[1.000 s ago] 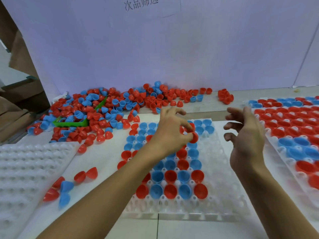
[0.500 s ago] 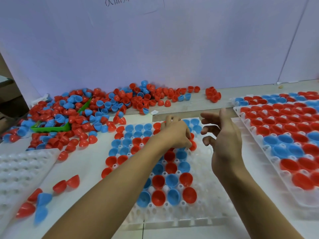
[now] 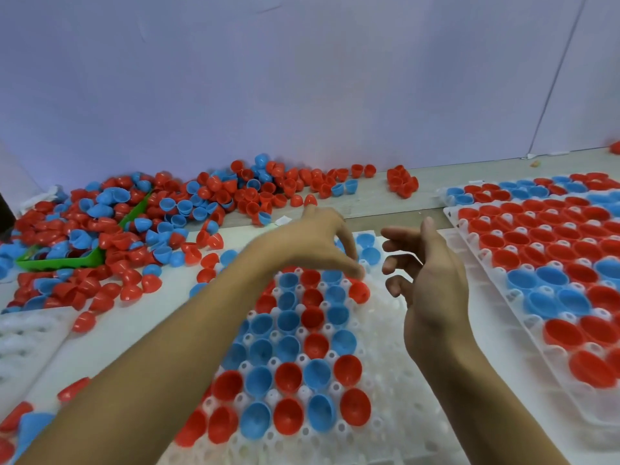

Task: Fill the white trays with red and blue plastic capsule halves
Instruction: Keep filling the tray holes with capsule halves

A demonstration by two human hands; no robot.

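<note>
The left hand reaches across the middle white plastic tray with round pockets, its fingers pointing down and loosely spread, the fingertips just above a red plastic capsule half that sits at the right edge of the filled pockets; motion blur keeps me from telling whether the fingers touch it, and nothing is plainly held. The right hand hovers just beside it over the tray's unfilled right part, palm turned toward the left hand, fingers relaxed and lightly curled, holding nothing. The tray's left and middle pockets carry red and blue capsule halves, open side up, in mixed rows; its right columns stand bare. To the right, a second white tray lies nearly full of red and blue halves, with another filled tray behind it. At the far left, a white tray shows bare pockets. On the table behind and to the left, a loose heap of red and blue capsule halves spreads along the pale wall, partly covering a green plastic scoop. A few stray halves lie at the lower left.
</note>
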